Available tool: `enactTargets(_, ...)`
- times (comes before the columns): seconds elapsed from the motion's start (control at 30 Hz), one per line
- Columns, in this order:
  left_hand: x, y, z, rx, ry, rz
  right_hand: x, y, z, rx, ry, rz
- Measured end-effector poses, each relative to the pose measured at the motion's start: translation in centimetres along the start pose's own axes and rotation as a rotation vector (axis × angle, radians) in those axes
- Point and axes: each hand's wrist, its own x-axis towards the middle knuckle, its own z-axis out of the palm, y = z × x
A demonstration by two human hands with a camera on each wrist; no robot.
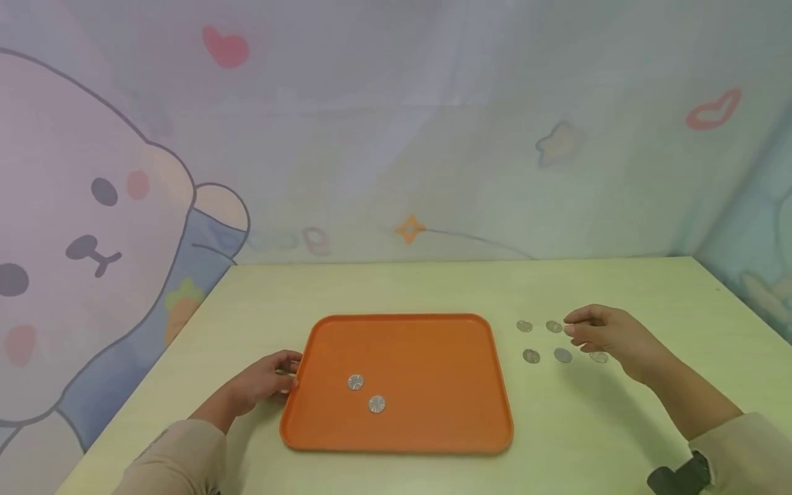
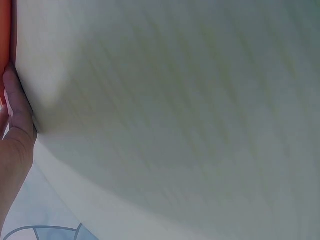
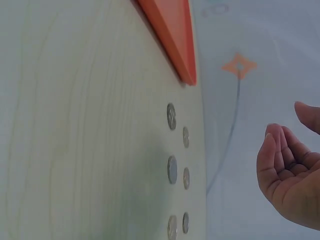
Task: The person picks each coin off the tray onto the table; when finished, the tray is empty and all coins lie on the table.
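Observation:
An orange tray (image 1: 433, 364) lies on the table, with two silver coins (image 1: 355, 382) on its left half. At the tray's left edge, my left hand (image 1: 262, 379) rests its fingers against the rim; in the left wrist view a straight digit (image 2: 19, 100) lies along the tray's side. My right hand (image 1: 619, 338) hovers above several coins (image 1: 562, 355) laid in two rows to the right of the tray. In the right wrist view its fingers bend loosely, the thumb stands apart, and nothing shows between them. In the head view this hand partly covers the coins at the right.
The pale wooden table (image 1: 371, 289) carries the tray and coins. Behind it hangs a printed backdrop (image 1: 383, 137) with a bear, hearts and stars. A dark band (image 1: 680, 474) sits at my right sleeve.

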Motion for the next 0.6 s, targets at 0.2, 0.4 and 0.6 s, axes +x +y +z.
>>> enactTargets(0.2,0.0,0.0,0.1,-0.009,-0.013,0.004,0.0,-1.9,2.3,0.127,-0.067,-0.041)
enactTargets(0.4,0.0,0.0,0.1,-0.01,-0.01,0.004,0.3,-3.6,4.5,0.225,-0.124,-0.105)
enactTargets(0.6,-0.1,0.1,0.2,-0.005,0.006,-0.008,0.8,-4.7,7.0,0.278,-0.176,-0.123)
